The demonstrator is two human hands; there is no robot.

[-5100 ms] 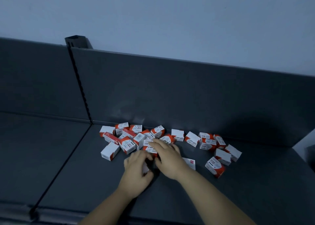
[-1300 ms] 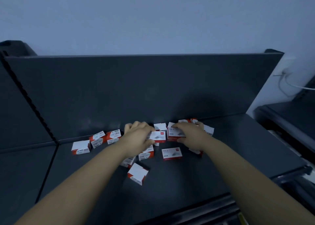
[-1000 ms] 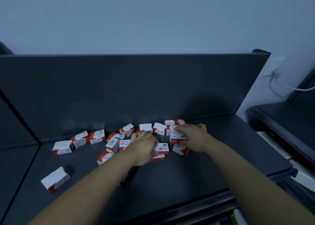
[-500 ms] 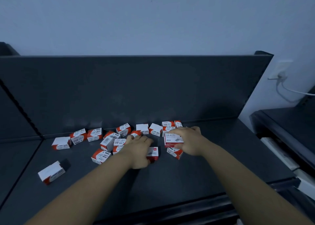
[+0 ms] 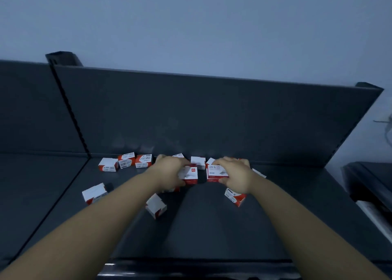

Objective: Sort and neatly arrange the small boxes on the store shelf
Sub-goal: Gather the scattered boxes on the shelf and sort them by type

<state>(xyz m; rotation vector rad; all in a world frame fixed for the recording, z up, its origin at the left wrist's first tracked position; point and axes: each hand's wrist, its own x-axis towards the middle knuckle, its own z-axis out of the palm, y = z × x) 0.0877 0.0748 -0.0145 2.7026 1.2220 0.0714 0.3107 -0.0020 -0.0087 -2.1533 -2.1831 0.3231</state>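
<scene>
Several small red-and-white boxes lie scattered on the dark shelf (image 5: 212, 226) near its back panel. My left hand (image 5: 169, 171) grips one box (image 5: 189, 174) with a red tag on its top. My right hand (image 5: 235, 174) grips a box marked 24/6 (image 5: 215, 171); it looks like the top of a small stack. The two held boxes sit side by side with a narrow gap between them. Three boxes (image 5: 127, 163) stand in a loose row at the back left. Single boxes lie apart at the left (image 5: 94, 193), centre front (image 5: 156, 206) and under my right wrist (image 5: 234, 197).
The upright back panel (image 5: 212, 118) runs behind the boxes. A slotted post (image 5: 70, 110) divides this shelf from the neighbouring one on the left. The shelf's front lip (image 5: 191, 267) is close to me. Another dark unit (image 5: 369, 180) stands to the right.
Both hands have lifted and drawn together, each holding a box. The camera has swung left, so the slotted post is back in view.
</scene>
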